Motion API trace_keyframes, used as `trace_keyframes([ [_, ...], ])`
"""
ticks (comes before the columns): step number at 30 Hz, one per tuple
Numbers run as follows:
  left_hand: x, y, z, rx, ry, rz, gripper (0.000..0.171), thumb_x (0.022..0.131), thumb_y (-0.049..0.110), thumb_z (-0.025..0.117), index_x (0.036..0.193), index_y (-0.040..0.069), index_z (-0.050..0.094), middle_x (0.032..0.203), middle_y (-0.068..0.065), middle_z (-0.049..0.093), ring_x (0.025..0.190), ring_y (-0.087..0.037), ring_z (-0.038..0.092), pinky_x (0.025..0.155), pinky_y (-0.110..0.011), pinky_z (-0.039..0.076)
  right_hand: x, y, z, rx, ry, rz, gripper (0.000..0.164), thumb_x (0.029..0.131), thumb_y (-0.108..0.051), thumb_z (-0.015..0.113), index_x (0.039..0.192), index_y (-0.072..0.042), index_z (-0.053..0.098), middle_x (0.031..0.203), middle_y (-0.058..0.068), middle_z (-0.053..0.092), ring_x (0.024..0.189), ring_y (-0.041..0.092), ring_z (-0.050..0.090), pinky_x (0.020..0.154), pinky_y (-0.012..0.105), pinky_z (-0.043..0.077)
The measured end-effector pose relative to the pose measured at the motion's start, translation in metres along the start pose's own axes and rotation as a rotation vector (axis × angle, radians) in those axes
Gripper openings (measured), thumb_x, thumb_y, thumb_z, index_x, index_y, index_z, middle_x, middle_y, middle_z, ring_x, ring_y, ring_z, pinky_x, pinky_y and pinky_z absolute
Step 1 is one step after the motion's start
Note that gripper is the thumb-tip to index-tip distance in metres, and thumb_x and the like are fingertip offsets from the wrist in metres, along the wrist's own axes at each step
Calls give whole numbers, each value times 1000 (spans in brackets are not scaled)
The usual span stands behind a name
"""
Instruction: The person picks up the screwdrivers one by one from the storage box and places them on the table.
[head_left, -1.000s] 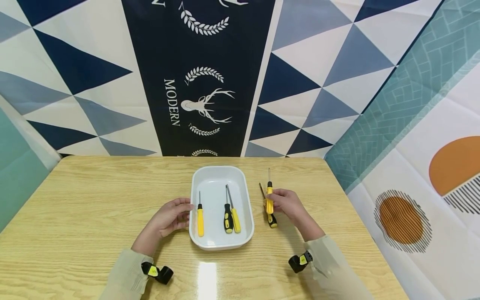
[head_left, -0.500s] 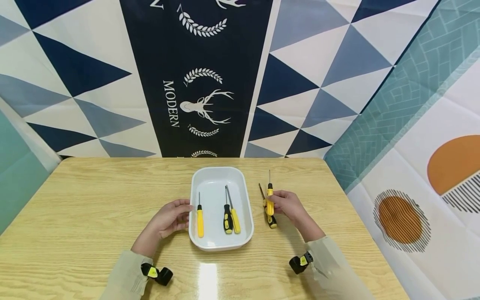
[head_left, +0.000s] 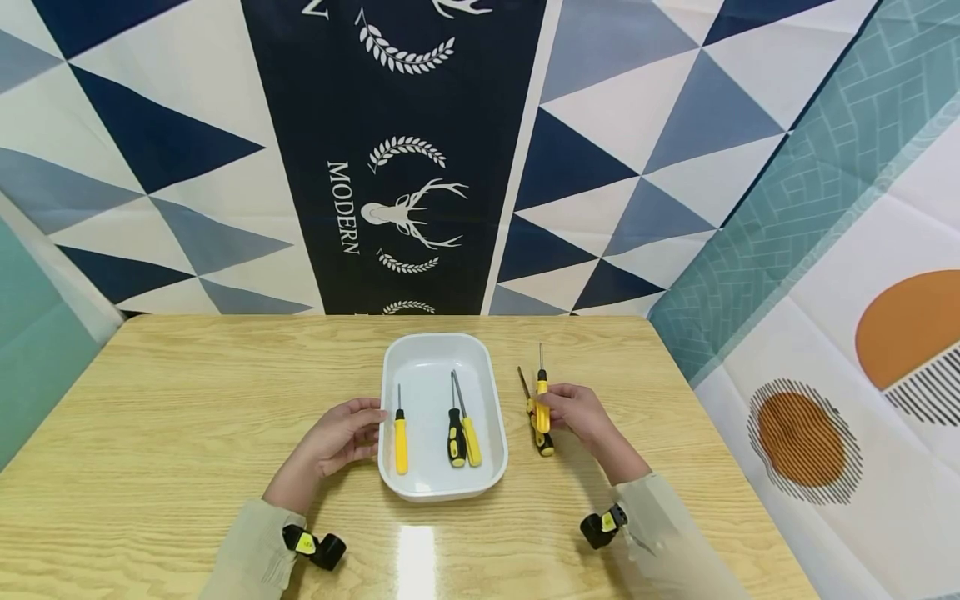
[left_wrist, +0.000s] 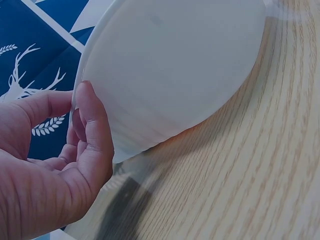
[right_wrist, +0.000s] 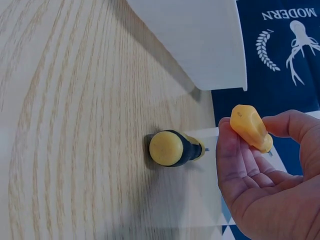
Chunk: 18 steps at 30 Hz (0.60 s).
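A white plastic tray (head_left: 442,492) stands mid-table. At its left rim my left hand (head_left: 347,435) pinches the edge, thumb against the outer wall in the left wrist view. My right hand (head_left: 576,410), right of the tray, holds a yellow-handled screwdriver (head_left: 542,408) by its handle between thumb and fingers, shaft pointing away from me. Just left of and partly behind that handle, a black-and-yellow screwdriver (head_left: 544,447) lies on the table. Inside the tray are a yellow screwdriver (head_left: 401,446) at left, and a black-and-yellow screwdriver (head_left: 456,442) beside another yellow-handled screwdriver (head_left: 472,446) at right.
The wooden table (head_left: 187,417) runs back to a patterned cloth backdrop (head_left: 405,167). Another printed cloth (head_left: 825,400) hangs along the right side. Each wrist wears a black strapped camera, such as the left one (head_left: 326,550).
My right hand has drawn the yellow screwdriver very slightly toward me and to the right. The left hand keeps its hold on the tray, which stays put.
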<state>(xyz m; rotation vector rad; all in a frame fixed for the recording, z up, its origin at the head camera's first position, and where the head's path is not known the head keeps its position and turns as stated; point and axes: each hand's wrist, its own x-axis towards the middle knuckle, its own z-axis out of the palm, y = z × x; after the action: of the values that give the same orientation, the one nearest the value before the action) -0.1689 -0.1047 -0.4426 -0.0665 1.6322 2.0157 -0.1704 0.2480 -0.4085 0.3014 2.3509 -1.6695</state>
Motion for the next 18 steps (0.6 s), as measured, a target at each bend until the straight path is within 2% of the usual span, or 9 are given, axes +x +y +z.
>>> trace_keyframes([
  [18, 1, 0, 1, 15, 16, 1, 47, 92, 15, 56, 129, -7, 36, 87, 0, 59, 72, -8, 56, 64, -20, 54, 3, 12, -6, -19, 3, 29, 46, 93, -17, 55, 128, 11, 45, 101, 12, 62, 75, 11, 58, 75, 28, 55],
])
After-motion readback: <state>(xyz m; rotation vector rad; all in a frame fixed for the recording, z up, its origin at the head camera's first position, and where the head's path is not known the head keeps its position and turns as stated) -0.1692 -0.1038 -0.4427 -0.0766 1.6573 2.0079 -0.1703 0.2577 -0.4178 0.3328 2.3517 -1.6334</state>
